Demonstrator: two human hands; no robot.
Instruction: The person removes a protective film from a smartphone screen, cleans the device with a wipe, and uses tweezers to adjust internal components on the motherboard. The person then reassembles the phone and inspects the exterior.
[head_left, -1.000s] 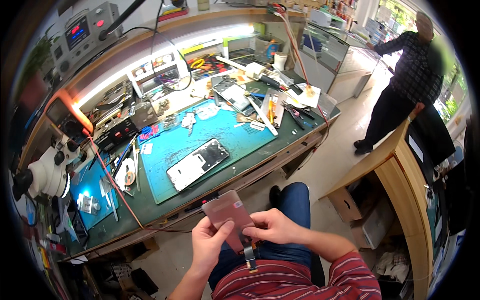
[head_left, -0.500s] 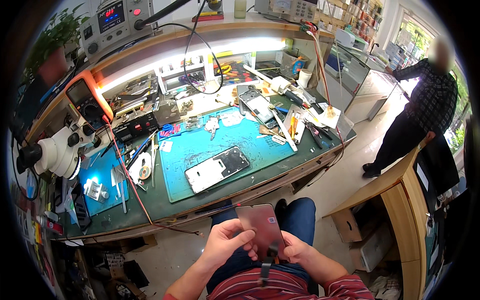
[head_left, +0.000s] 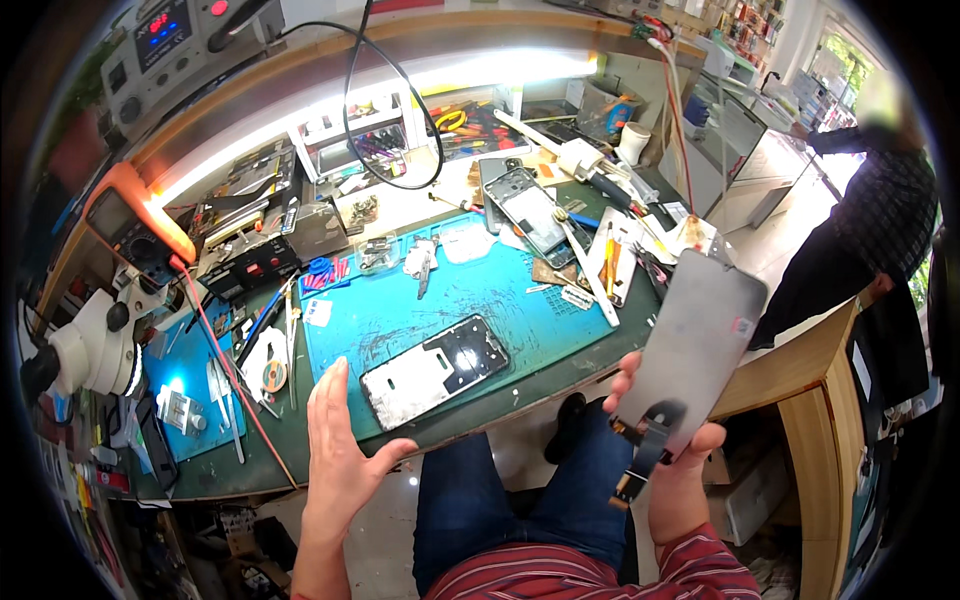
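My right hand grips a phone screen by its lower end, tilted upright off the bench's front edge. The screen shows a grey face with a small sticker, and a dark flex cable dangles from its bottom. My left hand hovers empty at the bench's near edge, thumb apart from the fingers. Just right of it, a phone frame with black and whitish patches lies on the blue work mat. The far fingers of my right hand are partly hidden behind the screen.
An opened phone and a white-handled brush lie at the mat's back right. An orange multimeter and a microscope stand at left. A black cable hangs over the bench. Another person stands at right.
My left hand has let go of the phone screen and moved up and left toward the mat. My right hand has raised the screen to the right. The view has shifted slightly.
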